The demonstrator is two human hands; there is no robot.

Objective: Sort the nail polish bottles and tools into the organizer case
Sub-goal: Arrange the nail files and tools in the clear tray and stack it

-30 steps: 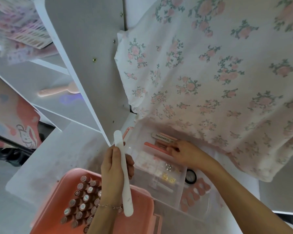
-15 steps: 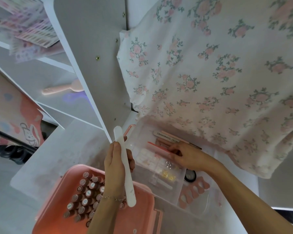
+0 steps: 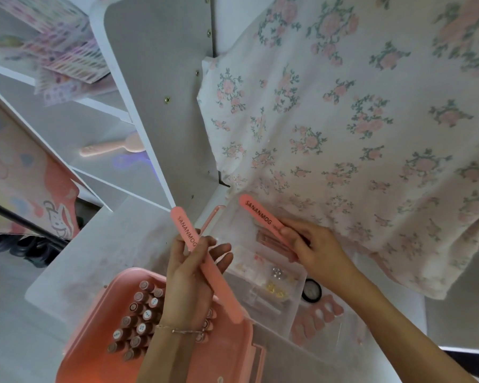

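Observation:
My left hand (image 3: 190, 283) holds a long pink nail file (image 3: 221, 288) printed SANANMOG, upright over the pink organizer case (image 3: 227, 355). Several nail polish bottles (image 3: 138, 316) stand in rows in the case's left part. My right hand (image 3: 315, 250) grips a second pink SANANMOG nail file (image 3: 257, 214) over the clear compartment tray (image 3: 293, 313), its far end lifted. Pink tubes (image 3: 266, 239) lie in the tray under that file. The tray's lower cells hold small gold and silver nail charms (image 3: 274, 283).
A pink toe separator (image 3: 318, 319) and a small round black pot (image 3: 311, 290) lie right of the tray. A floral cloth (image 3: 357, 120) hangs over the table's far side. White shelves (image 3: 100, 128) on the left hold sticker sheets and a pink brush.
The file in my left hand now shows its pink printed face instead of white. My right hand has lifted a second pink file out of the tray's far end.

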